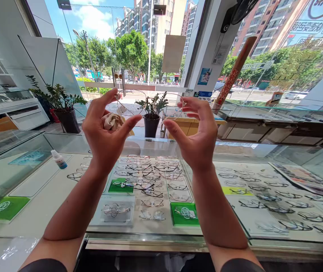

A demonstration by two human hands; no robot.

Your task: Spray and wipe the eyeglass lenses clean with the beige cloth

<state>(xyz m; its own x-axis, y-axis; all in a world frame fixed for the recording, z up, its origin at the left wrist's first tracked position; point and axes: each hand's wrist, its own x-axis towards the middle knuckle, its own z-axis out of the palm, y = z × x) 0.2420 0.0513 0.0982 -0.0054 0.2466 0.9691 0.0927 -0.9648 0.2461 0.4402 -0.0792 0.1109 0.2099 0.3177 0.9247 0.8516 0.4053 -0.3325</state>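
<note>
Raised in front of me, a pair of thin-rimmed eyeglasses (pixel 131 102) is held between both hands, with the bright window behind its lenses. My left hand (pixel 102 126) grips the left side of the frame, its fingers curled and thumb stretched inward. A crumpled beige cloth (pixel 113 121) is tucked in that same palm. On the other side, my right hand (pixel 202 132) pinches the right end of the frame near the lens edge, thumb below. The thin rims are hard to make out against the background.
Below my hands a glass display counter (pixel 150 237) holds rows of eyeglasses (pixel 153 203) and green cards (pixel 185 214). A small spray bottle (pixel 59 160) stands at the left. Beyond are potted plants (pixel 151 126), a second counter and a glass front.
</note>
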